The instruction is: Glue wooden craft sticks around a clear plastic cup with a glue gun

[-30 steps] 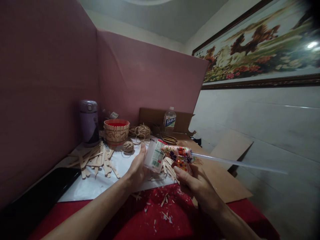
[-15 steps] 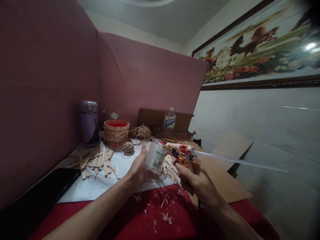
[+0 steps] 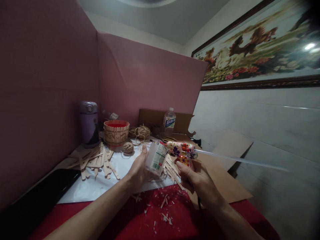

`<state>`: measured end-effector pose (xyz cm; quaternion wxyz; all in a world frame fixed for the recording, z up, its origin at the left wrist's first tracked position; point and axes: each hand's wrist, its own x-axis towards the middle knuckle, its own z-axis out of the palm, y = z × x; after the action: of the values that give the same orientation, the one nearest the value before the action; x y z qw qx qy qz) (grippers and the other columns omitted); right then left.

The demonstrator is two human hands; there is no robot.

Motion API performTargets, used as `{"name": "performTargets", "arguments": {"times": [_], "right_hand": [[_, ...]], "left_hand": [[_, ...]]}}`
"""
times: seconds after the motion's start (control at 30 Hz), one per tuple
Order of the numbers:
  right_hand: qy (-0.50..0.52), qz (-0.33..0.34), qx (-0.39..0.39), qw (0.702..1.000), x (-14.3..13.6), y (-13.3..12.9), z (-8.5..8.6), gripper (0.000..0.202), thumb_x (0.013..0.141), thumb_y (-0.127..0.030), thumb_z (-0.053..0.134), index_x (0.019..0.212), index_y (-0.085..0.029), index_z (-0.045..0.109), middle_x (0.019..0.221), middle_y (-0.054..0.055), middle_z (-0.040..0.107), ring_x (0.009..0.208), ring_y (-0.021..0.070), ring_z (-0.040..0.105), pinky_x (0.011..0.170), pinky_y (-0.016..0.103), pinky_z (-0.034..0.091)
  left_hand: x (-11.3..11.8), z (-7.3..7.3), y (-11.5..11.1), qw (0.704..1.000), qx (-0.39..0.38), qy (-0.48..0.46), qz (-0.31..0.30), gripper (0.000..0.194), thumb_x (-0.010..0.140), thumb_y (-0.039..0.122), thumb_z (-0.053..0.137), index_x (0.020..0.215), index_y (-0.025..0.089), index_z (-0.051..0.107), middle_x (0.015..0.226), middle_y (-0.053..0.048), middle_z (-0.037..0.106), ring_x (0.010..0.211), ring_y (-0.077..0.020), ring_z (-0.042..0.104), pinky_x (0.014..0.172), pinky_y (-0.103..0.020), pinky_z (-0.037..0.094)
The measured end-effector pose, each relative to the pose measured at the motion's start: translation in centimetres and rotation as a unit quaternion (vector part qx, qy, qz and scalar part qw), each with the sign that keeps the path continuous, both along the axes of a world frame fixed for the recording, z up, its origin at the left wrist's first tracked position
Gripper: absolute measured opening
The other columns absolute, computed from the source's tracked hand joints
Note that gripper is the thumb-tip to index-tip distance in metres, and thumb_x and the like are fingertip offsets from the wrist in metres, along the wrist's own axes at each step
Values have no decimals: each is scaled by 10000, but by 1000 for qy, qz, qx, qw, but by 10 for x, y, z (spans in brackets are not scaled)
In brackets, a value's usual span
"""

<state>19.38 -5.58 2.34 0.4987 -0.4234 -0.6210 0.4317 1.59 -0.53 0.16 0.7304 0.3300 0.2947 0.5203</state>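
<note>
My left hand [image 3: 138,166] grips a clear plastic container [image 3: 156,158] with a green-and-white label, holding it tilted above the table. In my right hand [image 3: 193,178] is a flower-patterned glue gun [image 3: 182,150] with a small red light lit. A long translucent glue stick [image 3: 240,160] sticks out of its back end to the right. The gun's nozzle points left and is at the container's upper right edge; whether it touches cannot be made out. Beneath the container, flat wooden sticks [image 3: 172,171] lie in a loose pile.
More wooden sticks [image 3: 96,160] lie on white paper [image 3: 85,191] at left, beside a black glossy object [image 3: 57,186]. Behind stand a purple flask [image 3: 89,123], a stick-covered bowl [image 3: 116,133], twine balls [image 3: 128,147] and a bottle [image 3: 170,121]. Wood scraps dot the red cloth [image 3: 140,220]; cardboard [image 3: 225,183] lies right.
The glue gun has shifted slightly right, with my right hand. The container is turned a little in my left hand, which stays in nearly the same place.
</note>
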Motion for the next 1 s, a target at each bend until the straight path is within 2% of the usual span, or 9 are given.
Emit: {"name": "performTargets", "arguments": {"times": [0.2,0.4,0.57,0.63,0.7,0.77,0.83,0.9,1.0], "right_hand": [[63,-14,-22,998,-4,2,5,410,756,-500,679,639,-193,434,518,-79,370,398,48,306,352,182,247],[113,-17,-23,993,-6,3,12,391,749,-471,690,661,-184,440,528,-81,390,379,30,311,346,170,218],[122,-73,-6,990,11,27,11,390,721,-482,703,679,-184,455,555,-70,441,381,32,325,347,175,209],[74,-110,-1,991,26,45,6,397,710,-518,687,680,-190,466,545,-66,450,368,48,340,346,191,213],[-19,-150,6,988,46,61,-2,411,744,-571,614,648,-205,453,501,-66,424,364,75,349,357,215,235],[-120,-193,58,972,66,72,-10,360,776,-537,579,670,-204,493,535,-36,487,421,109,423,422,239,324],[-218,-225,90,945,82,74,-17,288,786,-483,570,781,-195,586,651,22,611,564,172,561,534,270,404],[-306,-242,78,918,93,70,-23,292,791,-466,555,902,-210,641,759,60,689,675,224,634,604,296,432],[-382,-210,73,897,100,59,-32,349,812,-462,524,1043,-241,662,907,86,738,789,270,677,665,325,462]], "left_hand": [[0,0,0,999,4,-31,-8,600,899,584,399,1191,97,592,845,-147,685,689,-228,646,658,-362,524],[-1,2,-3,1000,6,15,-15,658,883,642,364,1193,102,576,859,-132,667,646,-215,627,653,-387,516],[-3,7,-8,1000,2,10,-25,580,905,605,364,1160,129,579,801,-86,649,620,-195,609,606,-357,517],[-4,9,-9,1000,13,-5,-27,557,917,583,358,1163,133,577,770,-78,643,605,-195,609,580,-343,512],[-6,11,-9,999,22,-19,-15,524,940,542,340,1171,135,575,796,-88,655,623,-194,622,592,-337,516],[-9,13,-8,999,29,-31,-1,500,950,518,336,1174,140,574,849,-95,668,638,-189,630,601,-330,520],[-11,15,-6,998,39,-39,8,505,949,522,337,1166,135,579,869,-99,674,636,-186,631,592,-321,518],[-13,16,-5,998,46,-40,16,528,951,526,319,1156,117,584,848,-107,674,626,-193,631,573,-320,514],[-15,16,-4,998,43,-38,33,527,952,514,326,1141,99,589,805,-112,672,613,-203,633,566,-329,513]]}}
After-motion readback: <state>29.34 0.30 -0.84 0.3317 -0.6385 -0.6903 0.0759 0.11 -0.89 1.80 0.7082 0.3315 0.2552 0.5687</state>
